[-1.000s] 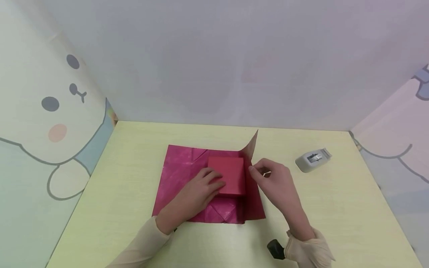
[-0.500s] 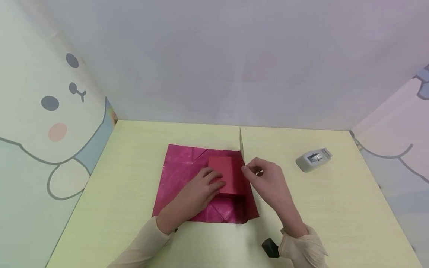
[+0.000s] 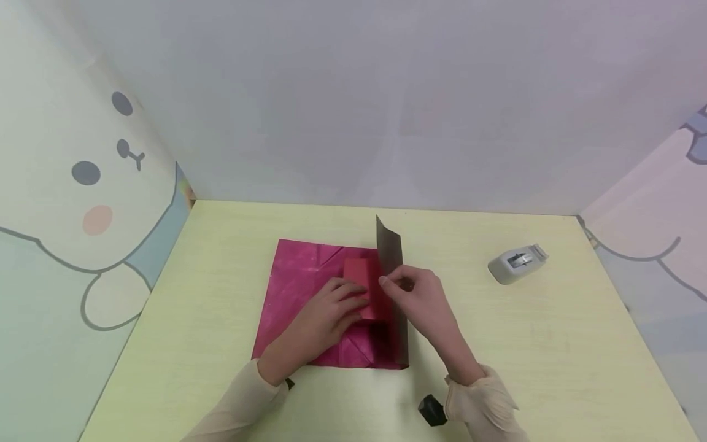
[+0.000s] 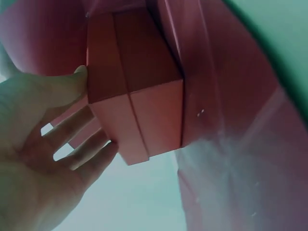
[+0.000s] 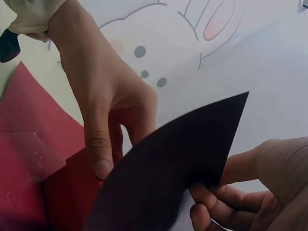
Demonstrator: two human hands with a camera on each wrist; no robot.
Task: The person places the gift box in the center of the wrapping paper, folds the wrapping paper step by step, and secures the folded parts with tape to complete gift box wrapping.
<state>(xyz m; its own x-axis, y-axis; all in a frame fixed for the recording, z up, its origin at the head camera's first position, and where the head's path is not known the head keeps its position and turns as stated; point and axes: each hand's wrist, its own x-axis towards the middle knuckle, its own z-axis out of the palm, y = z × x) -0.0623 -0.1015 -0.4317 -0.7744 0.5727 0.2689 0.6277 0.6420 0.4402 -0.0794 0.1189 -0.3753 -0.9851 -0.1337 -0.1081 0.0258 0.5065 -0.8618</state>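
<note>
A red box (image 3: 357, 269) sits on a sheet of magenta wrapping paper (image 3: 295, 264) on the table. My left hand (image 3: 326, 310) holds the box at its left side, thumb and fingers spread around its edges. In the left wrist view a seam runs along the box (image 4: 156, 115) below its top edge. To the right, my right hand (image 3: 420, 301) pinches the edge of the paper's right flap (image 3: 390, 248), which stands up and leans over the box. The flap's dark underside (image 5: 163, 149) curves between both hands in the right wrist view and hides part of the box.
A small grey tape dispenser (image 3: 517, 264) lies on the pale yellow table (image 3: 558, 344) at the right. Light walls with cartoon animals border the table at the back and sides. A black wrist camera (image 3: 432, 410) sits by the right sleeve.
My right hand has moved left, bringing the paper flap up from the right and partly over the box. The left hand has stayed on the box.
</note>
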